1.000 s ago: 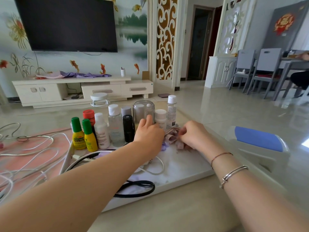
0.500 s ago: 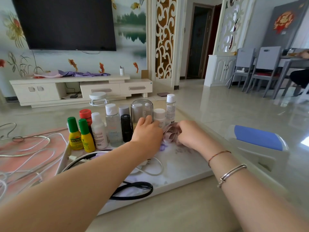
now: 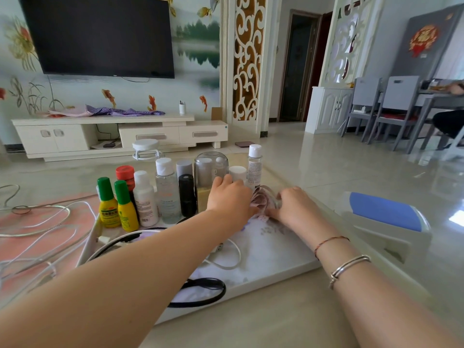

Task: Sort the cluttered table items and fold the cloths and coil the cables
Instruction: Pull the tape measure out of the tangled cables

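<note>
Together, both hands (image 3: 231,200) (image 3: 295,207) around pink cloth (image 3: 259,200).

Black TV (image 3: 100,36) on wall ahead of me, white TV cabinet (image 3: 120,134) under it — purple cloth (image 3: 125,112) lying on top. Carved gold-and-white screen (image 3: 247,59) beside dark doorway (image 3: 298,69). Grey chairs (image 3: 386,101) at dining table (image 3: 442,100), far right.

Bottles (image 3: 165,194) block the far side; cables (image 3: 200,292) cross the near tray (image 3: 276,257); right tray area open.
</note>
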